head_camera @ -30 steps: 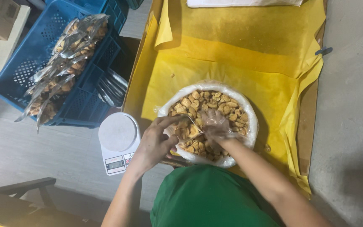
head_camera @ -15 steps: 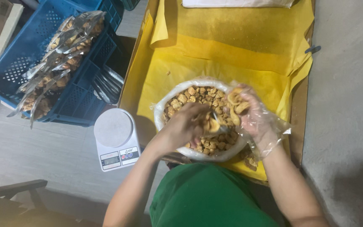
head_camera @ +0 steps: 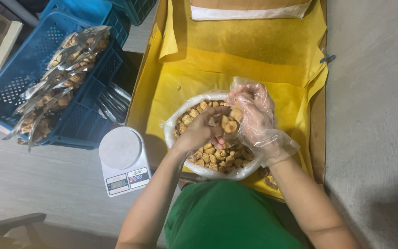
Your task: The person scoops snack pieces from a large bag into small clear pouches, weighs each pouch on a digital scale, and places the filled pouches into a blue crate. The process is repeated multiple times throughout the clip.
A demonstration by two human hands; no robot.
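Observation:
A round basin lined with clear plastic [head_camera: 177,121] holds a heap of small golden-brown snack pieces [head_camera: 217,157]. My right hand [head_camera: 253,115], inside a loose clear plastic glove, is raised over the basin's far rim with a few snack pieces cupped in its fingers. My bare left hand [head_camera: 200,131] is bent over the heap right beside it, fingers curled around something small and pale that I cannot make out. The two hands touch above the snacks.
The basin sits on a yellow cloth [head_camera: 236,55] lining a wooden tray. A white digital scale [head_camera: 123,159] stands on the floor to the left. A blue crate [head_camera: 33,69] holds several sealed snack bags [head_camera: 58,78]. A cardboard box [head_camera: 249,9] lies at the far end.
My gloved right hand came up out of the heap with snack pieces and moved toward my left hand. The left hand shifted right to meet it.

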